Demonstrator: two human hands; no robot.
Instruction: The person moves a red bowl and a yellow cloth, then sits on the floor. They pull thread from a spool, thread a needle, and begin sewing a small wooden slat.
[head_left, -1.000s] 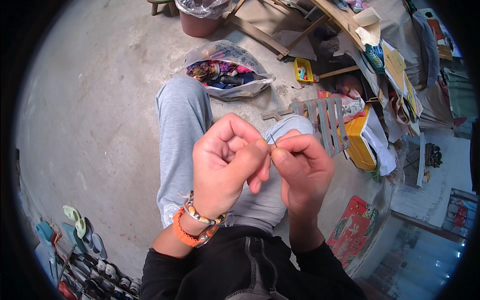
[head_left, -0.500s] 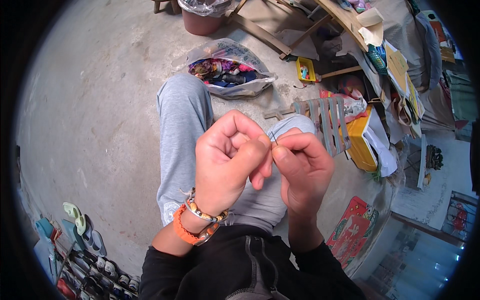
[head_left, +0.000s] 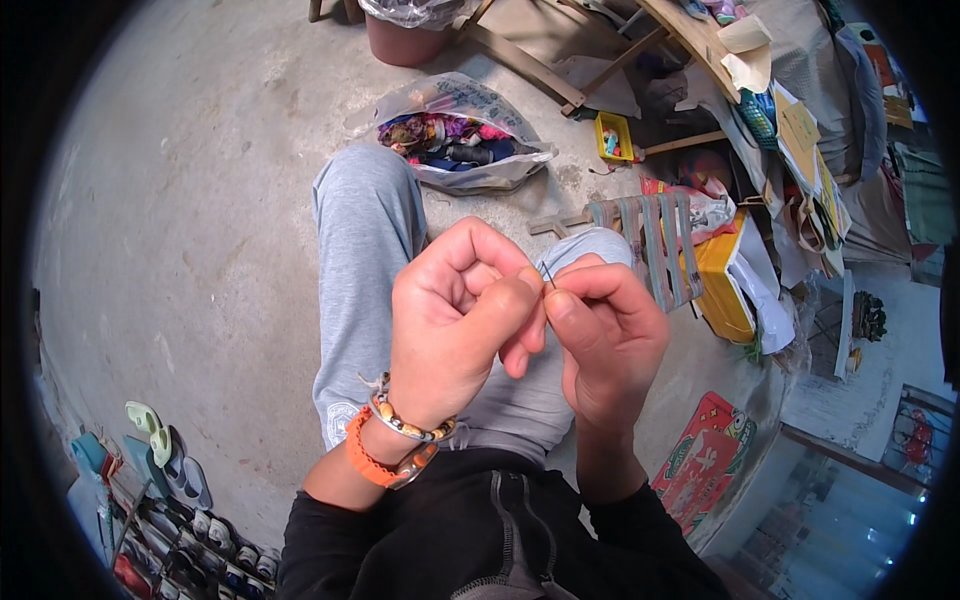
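Note:
A thin dark sewing needle stands tilted above my lap, its lower part pinched between the thumb and forefinger of my right hand. Close on its left, the thumb and forefinger of my left hand press together with their tips almost at the needle. Whatever lies between those left fingertips is too small to make out. The other left fingers are curled in. Beyond my knees, a clear plastic bag lies open on the floor with colourful yarn and dark thread spools inside.
A slatted folding stool stands by my right knee, near a yellow box. A small yellow basket and a reddish bin are farther off. Shoes fill a rack at lower left; a red mat lies at lower right.

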